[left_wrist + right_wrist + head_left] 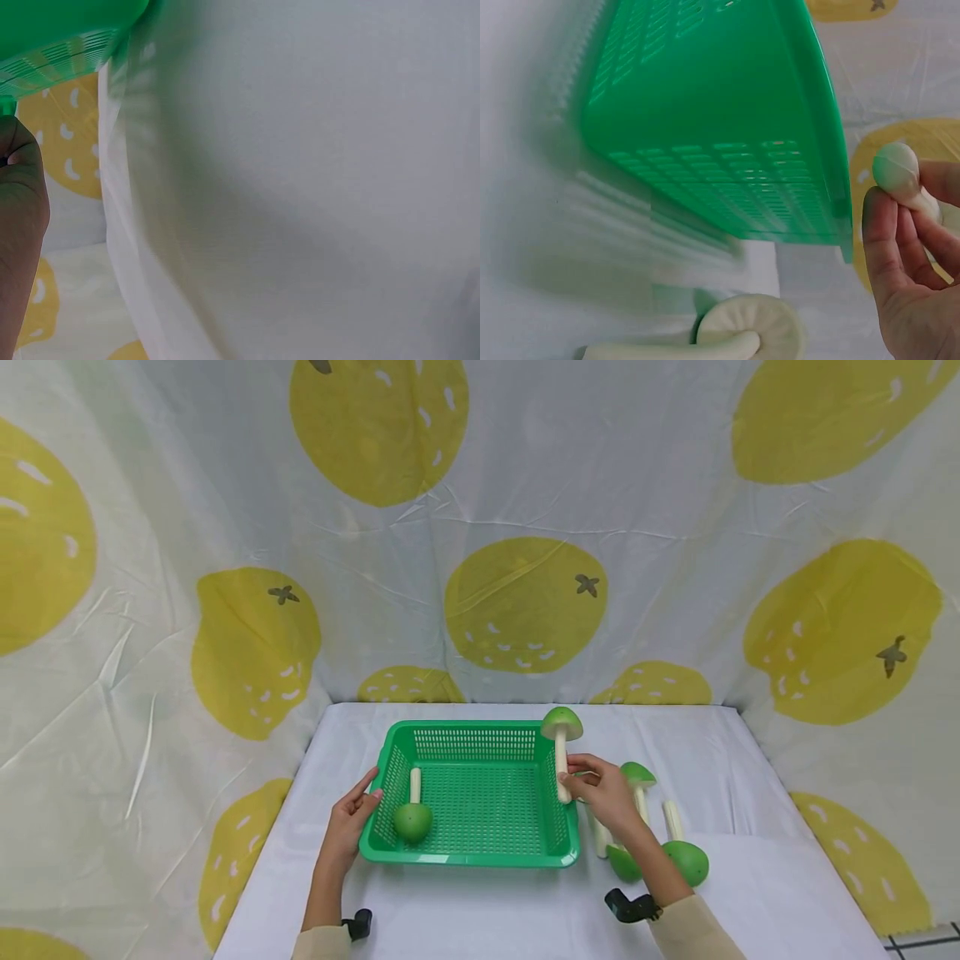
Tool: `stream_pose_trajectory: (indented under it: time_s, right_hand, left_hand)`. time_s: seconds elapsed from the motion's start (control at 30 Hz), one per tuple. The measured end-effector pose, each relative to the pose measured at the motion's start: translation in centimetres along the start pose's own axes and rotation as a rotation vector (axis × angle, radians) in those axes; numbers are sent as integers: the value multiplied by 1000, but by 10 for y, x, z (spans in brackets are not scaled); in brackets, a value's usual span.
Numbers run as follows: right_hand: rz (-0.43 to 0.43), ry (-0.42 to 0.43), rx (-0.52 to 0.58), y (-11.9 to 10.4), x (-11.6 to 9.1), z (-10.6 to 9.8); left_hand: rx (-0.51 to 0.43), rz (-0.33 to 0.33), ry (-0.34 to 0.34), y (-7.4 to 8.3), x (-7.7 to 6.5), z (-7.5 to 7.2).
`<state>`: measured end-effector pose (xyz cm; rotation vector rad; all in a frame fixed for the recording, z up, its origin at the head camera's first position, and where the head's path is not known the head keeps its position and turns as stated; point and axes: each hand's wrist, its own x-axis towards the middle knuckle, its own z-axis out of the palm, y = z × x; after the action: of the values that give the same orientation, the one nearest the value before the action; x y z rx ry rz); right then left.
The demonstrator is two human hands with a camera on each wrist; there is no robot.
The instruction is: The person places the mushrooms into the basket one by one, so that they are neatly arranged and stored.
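Note:
My left hand grips the left rim of a green plastic basket, thumb over the edge and fingers along the outside. In the right hand a toy mushroom with a green cap and pale stem is pinched by the stem's lower part, cap up, over the basket's right rim. The right wrist view shows the stem's rounded end between thumb and fingertips, outside the basket wall. Inside the basket, at its left, lies another green-capped mushroom with its stem pointing away from me.
Right of the basket, three more mushrooms lie on the white-covered table: one farther back, one partly behind the right forearm, and one at the right. A lemon-print cloth hangs behind and around the sides.

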<state>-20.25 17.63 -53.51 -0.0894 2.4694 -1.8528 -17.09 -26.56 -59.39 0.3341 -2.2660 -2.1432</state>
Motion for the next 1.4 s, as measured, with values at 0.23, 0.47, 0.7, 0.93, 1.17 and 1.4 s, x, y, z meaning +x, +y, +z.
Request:
stream_pose_trajectory:
  time_s: [0.23,0.47,0.7,0.93,1.17,1.4]
  right_hand:
    - [28,-29,8,-2,2,12]
    - [11,-55,-10,-4,5,28]
    - [3,-74,6,-7,8,46]
    - [3,-82,8,-9,10,62]
    - [-11,-108,20,-9,14,78]
    - [1,-138,24,-12,15,92]
  left_hand:
    - [-3,0,9,1,0,1]
    - [-5,1,14,0,0,1]
    - [-20,-2,10,-2,1,1]
    - [-13,-10,14,-1,0,2]
    - [-27,-4,14,-2,1,3]
    - [-22,13,16,-2,1,2]
